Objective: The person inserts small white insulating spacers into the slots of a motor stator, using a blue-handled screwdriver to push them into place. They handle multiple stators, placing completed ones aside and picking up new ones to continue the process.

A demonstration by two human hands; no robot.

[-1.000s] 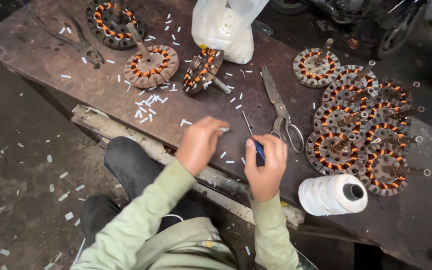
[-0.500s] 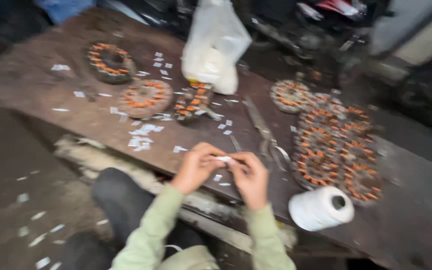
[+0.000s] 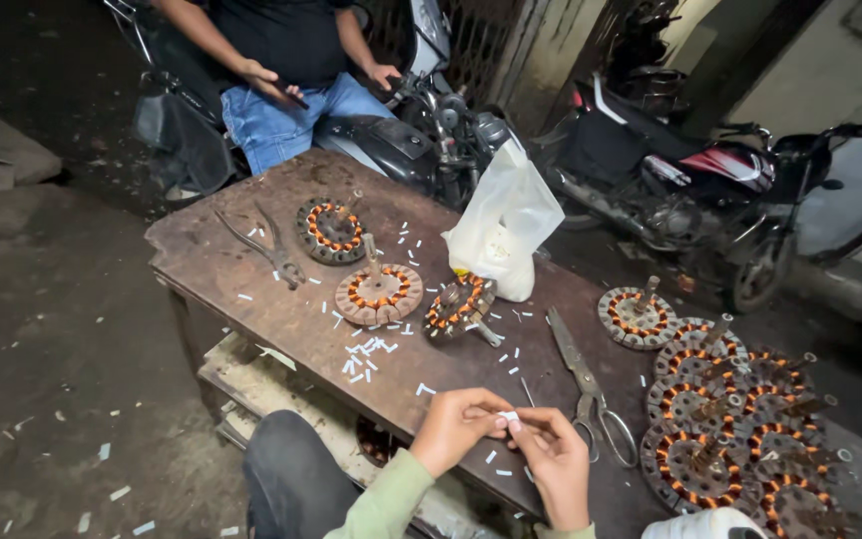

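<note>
Near the front edge of the brown metal table (image 3: 231, 262), the left hand (image 3: 454, 427) and the right hand (image 3: 556, 461) meet — both pinch one small white paper strip (image 3: 507, 416) between the fingertips. Scissors (image 3: 591, 391) lie just beside the right hand, and wound stators (image 3: 740, 419) are stacked further right.

a dark, dirty concrete floor (image 3: 42, 329) strewn with small white scraps surrounds a worn brown wooden workbench (image 3: 251, 269). parked black motorcycles (image 3: 680, 170) stand behind it before a pale plastered wall (image 3: 800, 80) and a metal grille gate (image 3: 476, 40). the light is dim.
</note>
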